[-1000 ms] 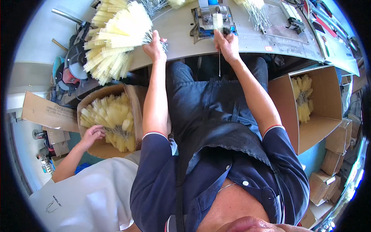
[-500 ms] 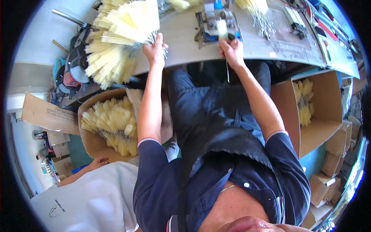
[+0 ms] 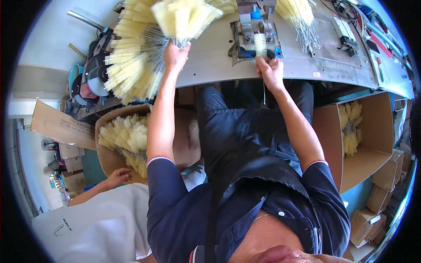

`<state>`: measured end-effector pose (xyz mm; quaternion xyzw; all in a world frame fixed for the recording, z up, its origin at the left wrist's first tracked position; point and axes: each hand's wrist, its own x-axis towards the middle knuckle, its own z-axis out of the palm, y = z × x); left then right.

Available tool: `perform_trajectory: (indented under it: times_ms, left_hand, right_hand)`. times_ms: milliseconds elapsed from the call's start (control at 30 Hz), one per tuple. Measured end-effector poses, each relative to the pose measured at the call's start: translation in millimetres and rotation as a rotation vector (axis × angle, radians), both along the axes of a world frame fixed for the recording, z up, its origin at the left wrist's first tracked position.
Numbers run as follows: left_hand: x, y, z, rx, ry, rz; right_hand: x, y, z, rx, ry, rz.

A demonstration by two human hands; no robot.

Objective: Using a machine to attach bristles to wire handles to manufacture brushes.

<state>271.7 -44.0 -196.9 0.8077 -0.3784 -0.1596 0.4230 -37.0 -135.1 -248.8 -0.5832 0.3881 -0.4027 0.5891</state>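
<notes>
Pale-yellow brush bundle held at left, single brush held at right

By the left hand, the brush bundle is grasped at its wire stems, the fingers closed round them and the bristle heads fanned out beyond the fist. The left arm is stretched well forward. By the right hand, the single brush is pinched, its bristle head pointed away from the body and its thin stem left hanging on the near side of the grip. The right forearm is slanted inward. Whether the metal fixture, just beyond that grip, is touched by the brush cannot be told.

Left of the left-hand grip, a brush pile is spread on the workbench. Beyond and to the right of the right-hand grip, more brushes are laid.

Compared with half a second ago, the bundle has been swung from its leftward lean to a more upright set, and the pile's wire stems have been uncovered beside it. The right-hand pinch is kept in front of the fixture.
</notes>
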Motion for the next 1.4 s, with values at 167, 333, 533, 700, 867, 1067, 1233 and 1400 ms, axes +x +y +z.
perform_trajectory:
  times_ms: [167,333,533,700,867,1067,1233,1400]
  left_hand:
    - [17.6,-7.5,-27.6,0.449,-0.753,0.043]
    - [16.5,-5.0,-36.8,0.355,-0.848,0.094]
    - [37.7,-20.0,-17.6,0.611,-0.581,-0.015]
    - [53.3,-14.9,-21.7,0.465,-0.456,-0.228]
    - [31.6,-11.5,-12.3,0.490,-0.483,-0.214]
    - [-4.2,32.6,-10.5,0.289,-0.912,0.101]
    - [-121.1,88.2,-50.2,-0.429,-0.412,0.057]
    - [-137.1,64.5,-185.2,0.289,-0.238,-0.574]
  right_hand:
    - [-1.0,-1.6,0.1,-0.017,0.023,0.013]
    - [2.7,-4.2,-8.6,-0.018,0.004,0.033]
    - [-3.2,-7.7,-8.8,-0.025,0.040,0.008]
    - [-4.0,-7.5,-5.1,0.006,0.006,0.028]
    - [-4.6,-11.5,-8.5,0.038,0.022,0.034]
    - [-2.3,-5.8,-0.3,0.035,-0.033,0.045]
    - [2.5,-6.9,-5.5,0.013,0.031,-0.012]
    - [-2.6,-22.1,-0.4,0.030,0.113,-0.017]
